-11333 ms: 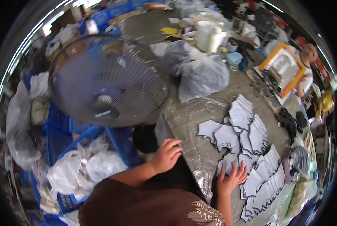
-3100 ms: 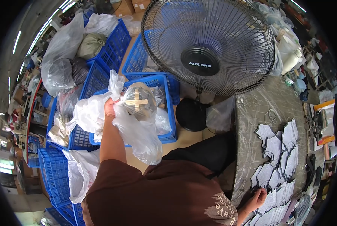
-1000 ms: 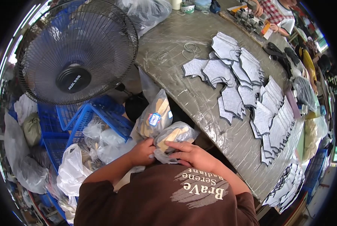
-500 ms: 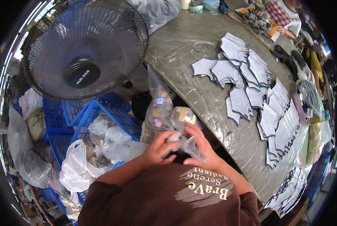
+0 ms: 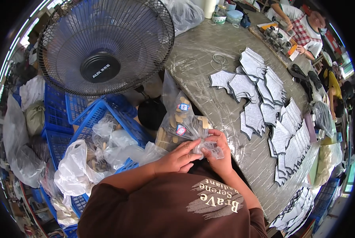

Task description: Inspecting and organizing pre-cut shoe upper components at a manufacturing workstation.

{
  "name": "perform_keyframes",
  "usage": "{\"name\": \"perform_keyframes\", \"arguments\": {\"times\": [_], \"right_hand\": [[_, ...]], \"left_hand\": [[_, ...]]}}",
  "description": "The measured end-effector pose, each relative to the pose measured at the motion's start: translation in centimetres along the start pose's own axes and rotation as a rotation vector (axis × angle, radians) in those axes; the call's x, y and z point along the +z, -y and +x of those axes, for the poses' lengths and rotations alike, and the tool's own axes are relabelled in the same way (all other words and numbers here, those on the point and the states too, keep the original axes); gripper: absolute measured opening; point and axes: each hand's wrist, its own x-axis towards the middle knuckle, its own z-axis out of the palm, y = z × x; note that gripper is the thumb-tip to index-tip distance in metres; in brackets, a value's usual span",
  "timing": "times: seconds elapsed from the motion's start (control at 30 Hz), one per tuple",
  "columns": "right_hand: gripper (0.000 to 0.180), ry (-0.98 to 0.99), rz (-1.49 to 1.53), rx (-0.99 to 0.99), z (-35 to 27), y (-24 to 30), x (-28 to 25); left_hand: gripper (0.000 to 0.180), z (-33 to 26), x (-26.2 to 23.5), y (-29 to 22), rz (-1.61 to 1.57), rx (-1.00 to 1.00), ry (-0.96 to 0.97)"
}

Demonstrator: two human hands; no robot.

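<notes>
A clear plastic bag (image 5: 172, 130) filled with flat tan strip-like pieces is in front of my body, beside the table edge. Red and blue printed labels show on it. Its mouth is bunched into a gathered neck. My right hand (image 5: 219, 155) is closed around this neck, with the loose plastic end crumpled between thumb and fingers. From the other side my left hand (image 5: 178, 157) pinches the neck, fingers together and pointing toward the right hand. The left fingertips are partly hidden in the folds.
Stacks of grey, dark-edged cut pieces (image 5: 260, 107) lie on the plastic-covered table (image 5: 197, 51), with thin rings (image 5: 219, 61) nearby. A large black fan (image 5: 106, 51) stands at far left. Blue crates (image 5: 94, 113) hold plastic bags (image 5: 76, 162). A co-worker (image 5: 302, 29) sits at a machine across the table.
Both hands and the bag's neck have shifted slightly right. The left fingers, more spread before, now lie together against the neck. The bag shows its labels more plainly; the whole view has shifted.
</notes>
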Motion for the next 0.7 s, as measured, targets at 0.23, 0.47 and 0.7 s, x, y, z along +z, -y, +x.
{"name": "perform_keyframes", "arguments": {"times": [0.23,0.47,0.7], "right_hand": [[0.009,-0.055,-0.087,-0.083,0.4,-0.5,0.1],[0.007,-0.076,0.003,0.024,0.1,0.1,0.0],[0.057,-0.436,-0.356,-0.405,-0.9,0.5,-1.7]], "left_hand": [[0.035,0.7,1.1,0.2,0.007,-0.181,-0.178],[0.044,3.0,1.0,0.0,0.179,-0.161,-0.157],[0.027,4.4,1.1,-0.2,0.256,-0.248,-0.101]]}}
